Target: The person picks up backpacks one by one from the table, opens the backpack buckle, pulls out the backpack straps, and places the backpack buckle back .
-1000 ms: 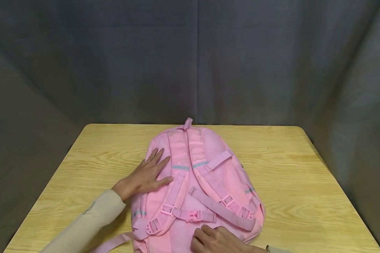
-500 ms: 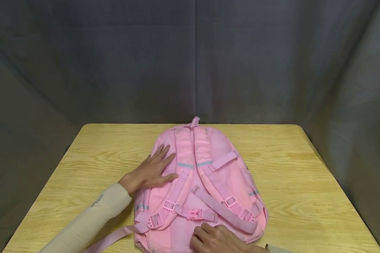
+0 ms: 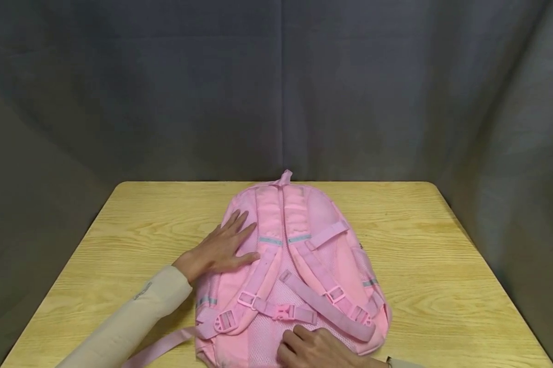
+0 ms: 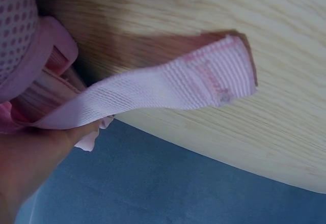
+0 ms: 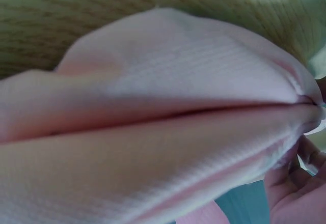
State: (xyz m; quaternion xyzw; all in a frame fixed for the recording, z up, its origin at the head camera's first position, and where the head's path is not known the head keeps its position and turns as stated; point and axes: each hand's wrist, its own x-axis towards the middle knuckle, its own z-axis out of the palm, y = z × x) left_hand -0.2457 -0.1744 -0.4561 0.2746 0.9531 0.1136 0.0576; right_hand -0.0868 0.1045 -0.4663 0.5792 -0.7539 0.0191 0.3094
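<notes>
A pink backpack [image 3: 320, 214] lies back side up on the table, its shoulder straps and buckled chest strap [image 3: 283, 313] facing up. My left hand [image 3: 221, 250] rests on its upper left side, fingers spread, thumb tip at the left shoulder strap. At the bag's lower end my right hand [image 3: 315, 350] has its fingers curled against the mesh panel, fingertips hidden. In the right wrist view, fingers [image 5: 298, 175] pinch folded pink fabric [image 5: 168, 71]. The left wrist view shows a hand [image 4: 35, 158] beside a loose webbing strap [image 4: 153, 89].
The wood-grain table [image 3: 442, 266] extends on both sides of the bag. Another stretch of the loose strap [image 3: 166, 347] trails from the bag's lower left. Dark grey curtains [image 3: 166, 102] hang behind and beside the table. The bag's bottom runs past the head view's lower edge.
The backpack and my left hand on it have shifted slightly right, mostly in the first half second. My right hand stays in nearly the same place.
</notes>
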